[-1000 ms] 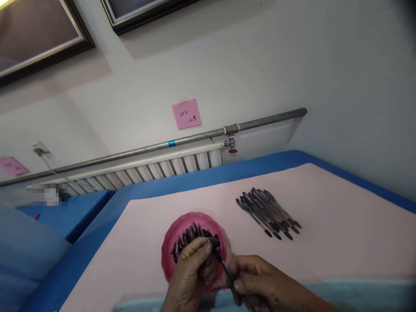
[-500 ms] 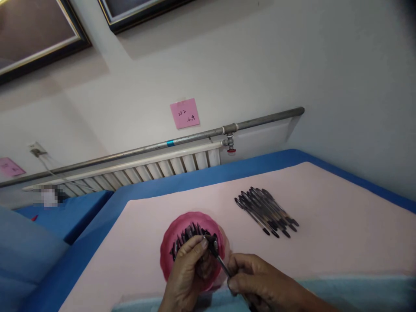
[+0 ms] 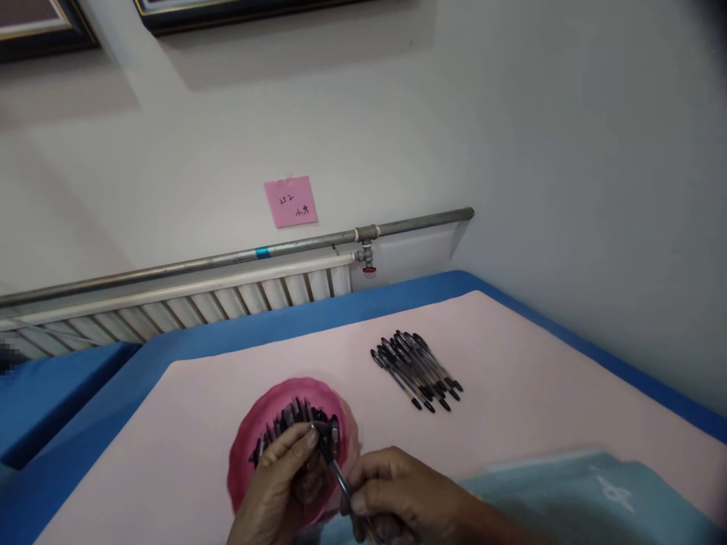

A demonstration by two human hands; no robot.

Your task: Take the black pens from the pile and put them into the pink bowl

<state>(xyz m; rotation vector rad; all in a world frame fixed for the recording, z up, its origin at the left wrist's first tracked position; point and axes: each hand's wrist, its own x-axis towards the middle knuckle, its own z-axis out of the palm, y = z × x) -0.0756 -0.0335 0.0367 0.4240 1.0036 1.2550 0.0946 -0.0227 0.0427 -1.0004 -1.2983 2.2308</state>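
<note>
A pen (image 3: 339, 475) with a clear barrel and a dark grip is held slanted between both hands. My left hand (image 3: 278, 477) pinches at its upper, dark end, over the pink bowl. My right hand (image 3: 397, 492) is closed round the barrel lower down. Below the left hand, the scalloped pink bowl (image 3: 241, 454) holds several black pen parts (image 3: 289, 415), partly hidden by the fingers. A pile of capped black pens (image 3: 417, 369) lies on the pink sheet, beyond and to the right of the right hand.
The pink sheet (image 3: 545, 393) covers a blue table (image 3: 397, 295). A light blue cloth (image 3: 556, 484) lies along the near edge. Behind the table are a white radiator (image 3: 244, 299), a metal pipe (image 3: 318, 242) and a wall with a pink note (image 3: 290, 202).
My view has turned to the right, so the bowl, pens and hands appear farther left. Both hands keep hold of the same pen in nearly the same pose.
</note>
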